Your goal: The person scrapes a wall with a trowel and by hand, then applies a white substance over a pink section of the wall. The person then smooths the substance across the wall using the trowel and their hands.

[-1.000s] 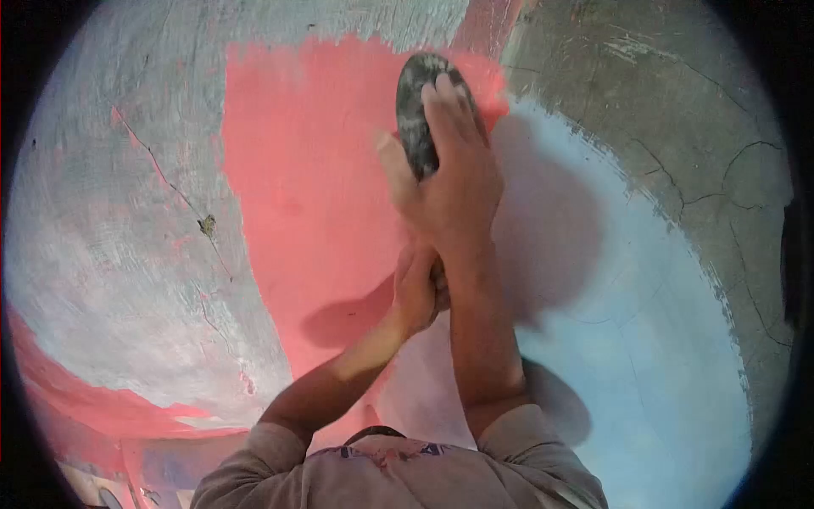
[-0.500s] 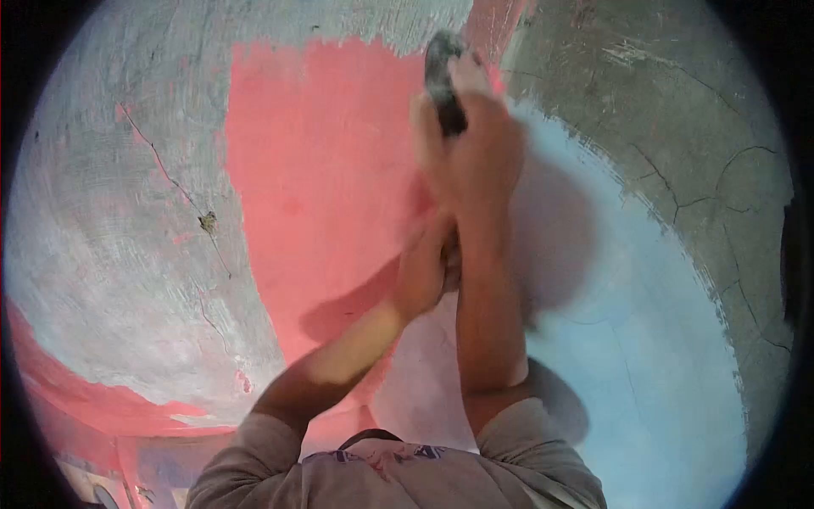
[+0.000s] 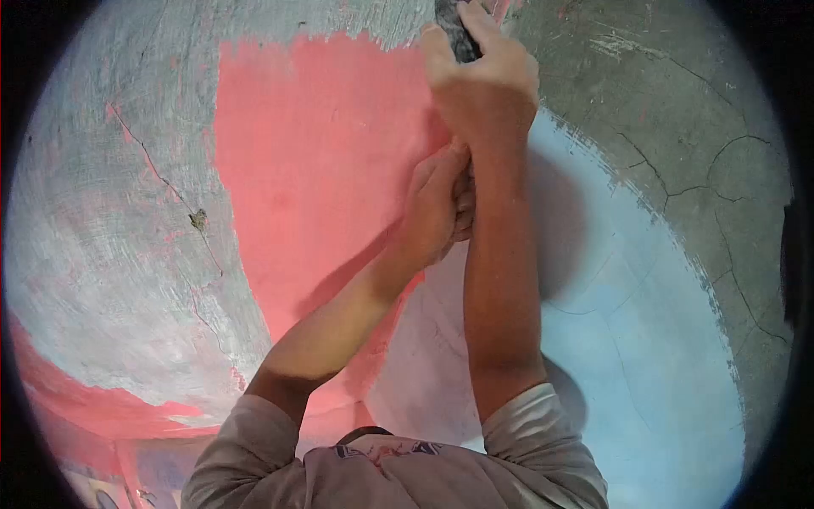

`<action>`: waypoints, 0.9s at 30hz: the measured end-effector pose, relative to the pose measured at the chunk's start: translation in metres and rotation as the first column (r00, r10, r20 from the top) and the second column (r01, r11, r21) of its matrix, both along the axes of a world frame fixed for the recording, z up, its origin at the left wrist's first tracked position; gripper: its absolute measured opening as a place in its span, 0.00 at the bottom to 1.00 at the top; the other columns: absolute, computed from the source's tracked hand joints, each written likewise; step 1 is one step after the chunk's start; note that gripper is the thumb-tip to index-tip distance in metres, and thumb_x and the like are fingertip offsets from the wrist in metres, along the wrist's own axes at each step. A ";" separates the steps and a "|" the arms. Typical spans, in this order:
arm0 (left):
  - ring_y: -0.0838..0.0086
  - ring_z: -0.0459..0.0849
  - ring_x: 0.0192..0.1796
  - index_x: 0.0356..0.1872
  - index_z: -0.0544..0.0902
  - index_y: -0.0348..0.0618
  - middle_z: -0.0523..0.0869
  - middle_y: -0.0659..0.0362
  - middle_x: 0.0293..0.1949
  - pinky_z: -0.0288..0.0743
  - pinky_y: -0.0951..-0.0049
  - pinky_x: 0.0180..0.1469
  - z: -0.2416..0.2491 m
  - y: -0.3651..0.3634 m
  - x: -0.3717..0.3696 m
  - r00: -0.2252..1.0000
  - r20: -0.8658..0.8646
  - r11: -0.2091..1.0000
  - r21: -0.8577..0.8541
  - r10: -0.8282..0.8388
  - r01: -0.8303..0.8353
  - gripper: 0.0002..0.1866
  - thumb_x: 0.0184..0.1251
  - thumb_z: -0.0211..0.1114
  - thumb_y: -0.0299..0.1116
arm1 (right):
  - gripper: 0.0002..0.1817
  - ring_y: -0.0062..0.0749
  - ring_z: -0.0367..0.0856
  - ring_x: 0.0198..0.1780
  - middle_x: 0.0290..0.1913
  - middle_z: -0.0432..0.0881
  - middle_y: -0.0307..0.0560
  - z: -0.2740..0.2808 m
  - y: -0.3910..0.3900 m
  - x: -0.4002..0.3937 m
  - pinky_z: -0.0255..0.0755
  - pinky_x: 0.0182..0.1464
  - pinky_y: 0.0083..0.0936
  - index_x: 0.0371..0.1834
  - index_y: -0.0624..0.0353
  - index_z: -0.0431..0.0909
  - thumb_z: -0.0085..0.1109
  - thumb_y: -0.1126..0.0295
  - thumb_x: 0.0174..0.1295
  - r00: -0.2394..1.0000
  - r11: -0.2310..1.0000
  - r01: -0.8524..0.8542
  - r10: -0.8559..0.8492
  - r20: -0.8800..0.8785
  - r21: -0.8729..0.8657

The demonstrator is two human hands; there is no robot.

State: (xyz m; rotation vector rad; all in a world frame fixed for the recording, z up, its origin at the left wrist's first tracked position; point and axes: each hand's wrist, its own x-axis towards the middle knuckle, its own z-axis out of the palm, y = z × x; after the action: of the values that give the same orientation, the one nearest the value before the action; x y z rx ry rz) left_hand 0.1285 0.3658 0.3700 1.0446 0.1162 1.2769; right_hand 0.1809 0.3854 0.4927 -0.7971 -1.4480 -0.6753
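Observation:
My right hand (image 3: 490,81) is raised against the wall, with its thumb and fingers closed around a dark, mottled block (image 3: 458,36). The top of that block is cut off by the upper edge of the view. Just below, my left hand (image 3: 441,199) is curled into a fist beside my right wrist; what it may hold is hidden inside the fingers. Behind both hands, a pink painted patch (image 3: 318,161) spreads to the left, and a light blue painted area (image 3: 644,339) curves away to the right.
Bare grey plaster (image 3: 670,110) with branching cracks borders the blue on the right. Scraped, whitish wall (image 3: 110,280) on the left carries a long crack and a small chipped hole (image 3: 197,220). A pink band (image 3: 93,399) runs along the lower left.
Both hands have moved up the wall, the right one carrying the dark block toward the top edge of the view. My left fist has followed, staying beside the right arm.

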 end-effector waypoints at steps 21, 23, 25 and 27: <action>0.85 0.62 0.17 0.37 0.78 0.52 0.69 0.72 0.20 0.52 0.77 0.17 -0.048 -0.023 0.007 0.994 0.038 0.995 0.016 0.103 -0.103 0.22 0.90 0.49 0.55 | 0.24 0.55 0.88 0.62 0.60 0.89 0.59 -0.043 0.001 0.003 0.81 0.66 0.42 0.59 0.61 0.88 0.71 0.59 0.64 0.992 0.990 -0.009 -0.009 0.126 0.141; 0.85 0.63 0.17 0.38 0.79 0.51 0.69 0.72 0.20 0.52 0.77 0.17 -0.008 -0.011 0.007 0.998 0.041 0.999 -0.007 0.038 -0.038 0.22 0.90 0.49 0.54 | 0.25 0.59 0.87 0.62 0.60 0.88 0.64 -0.008 -0.006 0.002 0.80 0.66 0.45 0.58 0.65 0.87 0.71 0.59 0.63 0.998 1.000 0.007 -0.008 0.065 0.013; 0.86 0.63 0.17 0.37 0.79 0.51 0.69 0.72 0.20 0.53 0.78 0.17 0.013 -0.008 0.006 0.998 0.060 0.999 0.037 0.017 -0.019 0.22 0.90 0.49 0.54 | 0.27 0.64 0.90 0.54 0.59 0.88 0.68 0.020 0.001 0.005 0.83 0.60 0.48 0.58 0.72 0.86 0.70 0.60 0.63 0.997 0.993 0.003 -0.012 0.075 0.119; 0.85 0.64 0.17 0.37 0.79 0.51 0.69 0.72 0.20 0.53 0.78 0.18 0.003 -0.004 0.010 0.996 0.077 0.998 0.048 0.039 -0.043 0.23 0.90 0.49 0.54 | 0.24 0.61 0.88 0.54 0.56 0.89 0.64 0.000 0.023 0.011 0.82 0.57 0.48 0.56 0.64 0.88 0.68 0.58 0.63 0.971 0.937 0.111 -0.173 0.163 0.332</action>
State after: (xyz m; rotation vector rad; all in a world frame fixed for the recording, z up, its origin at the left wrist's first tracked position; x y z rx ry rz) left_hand 0.1381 0.3618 0.3731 1.0390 0.0479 1.3611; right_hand 0.1920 0.4082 0.4930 -0.5976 -1.4096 -1.0937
